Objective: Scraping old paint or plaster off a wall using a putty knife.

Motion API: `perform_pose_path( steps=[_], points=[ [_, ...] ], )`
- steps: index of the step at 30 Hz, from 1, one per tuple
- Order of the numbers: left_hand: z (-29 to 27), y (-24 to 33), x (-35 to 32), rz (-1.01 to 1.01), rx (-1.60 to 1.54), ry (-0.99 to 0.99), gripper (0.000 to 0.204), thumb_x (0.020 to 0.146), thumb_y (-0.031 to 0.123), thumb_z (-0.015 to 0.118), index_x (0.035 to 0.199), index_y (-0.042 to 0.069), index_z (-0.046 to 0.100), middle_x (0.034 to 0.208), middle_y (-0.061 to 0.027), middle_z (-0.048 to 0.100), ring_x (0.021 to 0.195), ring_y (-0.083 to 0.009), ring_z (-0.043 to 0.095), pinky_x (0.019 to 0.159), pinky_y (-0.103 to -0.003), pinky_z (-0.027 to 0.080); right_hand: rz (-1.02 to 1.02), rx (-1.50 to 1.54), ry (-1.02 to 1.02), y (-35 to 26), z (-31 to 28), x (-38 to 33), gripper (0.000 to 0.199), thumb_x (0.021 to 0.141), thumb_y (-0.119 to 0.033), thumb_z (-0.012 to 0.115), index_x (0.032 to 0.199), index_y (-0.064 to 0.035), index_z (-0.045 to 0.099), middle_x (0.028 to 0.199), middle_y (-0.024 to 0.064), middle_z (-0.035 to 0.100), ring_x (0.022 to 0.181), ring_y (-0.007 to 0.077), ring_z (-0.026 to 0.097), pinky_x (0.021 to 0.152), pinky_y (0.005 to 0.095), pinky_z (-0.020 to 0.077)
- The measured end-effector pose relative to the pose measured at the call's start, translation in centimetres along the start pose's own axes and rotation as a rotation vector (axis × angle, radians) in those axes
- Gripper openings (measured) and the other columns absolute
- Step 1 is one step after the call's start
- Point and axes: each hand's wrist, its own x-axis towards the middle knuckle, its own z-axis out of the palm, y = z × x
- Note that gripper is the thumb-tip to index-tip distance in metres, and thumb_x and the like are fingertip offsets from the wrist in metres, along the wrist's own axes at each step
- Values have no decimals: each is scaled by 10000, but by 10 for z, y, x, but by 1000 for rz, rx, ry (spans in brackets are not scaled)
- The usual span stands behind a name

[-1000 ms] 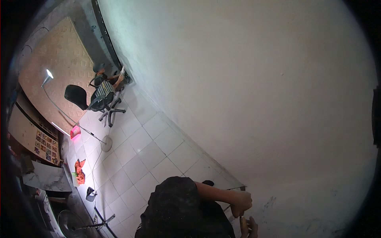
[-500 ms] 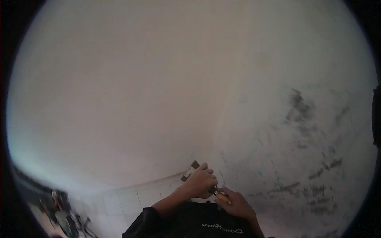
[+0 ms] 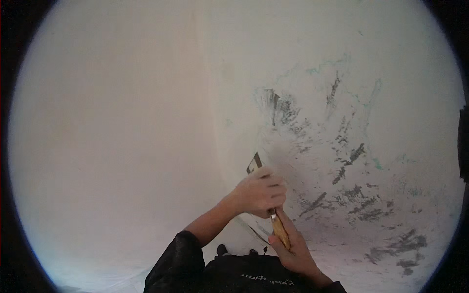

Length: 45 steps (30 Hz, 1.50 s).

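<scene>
My left hand (image 3: 261,192) is closed round a flat scraper (image 3: 254,163), whose dark blade with whitish smears juts out past the fingers; its grip is hidden. Below it my right hand (image 3: 295,251) wraps the wooden handle of a putty knife (image 3: 281,232). The metal neck of that knife runs up under my left hand, and I cannot tell whether the two tools touch. Both hands are held together in front of my body, before a white wall (image 3: 337,273) with rough dark grey patches and thin greenish marks.
A second, plain pale wall (image 3: 122,122) meets the patched one at a corner running down the middle. Dark grey patches (image 3: 283,107) spread over the right wall. At the bottom, a dark shoe (image 3: 222,249) shows beyond my black shirt (image 3: 244,273).
My view has swung right, so the corner lies further left and more of the patched wall shows. Both hands, with their tools, sit higher in view. The tiled floor and clutter at lower left have left sight.
</scene>
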Motion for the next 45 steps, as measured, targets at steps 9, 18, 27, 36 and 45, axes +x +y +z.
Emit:
perform_pose_path(
  steps=[9, 18, 27, 36, 45],
  points=[
    [34, -22, 34, -71, -258, 313, 357, 380, 216, 696, 668, 153, 496, 711, 21, 460, 741, -207, 492, 712, -350, 349, -78, -12, 249, -13, -4, 19, 605, 977, -83, 524, 1525, 8, 283, 1201, 298, 598, 981, 234, 643, 877, 326, 479],
    [45, -48, 13, -64, -402, 395, 343, 370, 308, 622, 568, 145, 394, 617, 29, 395, 626, -189, 436, 625, -341, 316, 155, 40, 277, -22, 17, 43, 572, 994, -108, 537, 1516, -3, 329, 1325, 237, 558, 982, 189, 586, 912, 315, 450],
    [57, -68, 7, 91, -522, 464, 339, 341, 305, 620, 620, 169, 483, 650, 41, 436, 694, -176, 499, 665, -343, 336, 365, 168, 451, -33, 47, 51, 701, 970, -265, 608, 1527, 25, 294, 857, 20, 511, 713, 78, 447, 657, 224, 383],
    [60, -77, 7, 161, -576, 503, 330, 334, 357, 512, 608, 174, 481, 661, 50, 439, 701, -160, 493, 674, -327, 365, 430, 150, 590, -44, 64, 64, 703, 977, -271, 625, 1518, 40, 301, 860, 20, 529, 715, 74, 453, 642, 207, 375],
    [64, -77, 4, 174, -652, 456, 345, 329, 378, 575, 596, 182, 476, 652, 51, 437, 701, -158, 492, 682, -325, 374, 360, 90, 543, -46, 68, 67, 590, 986, -87, 542, 1515, 36, 315, 1245, 176, 588, 1031, 163, 555, 932, 293, 434]
  ],
)
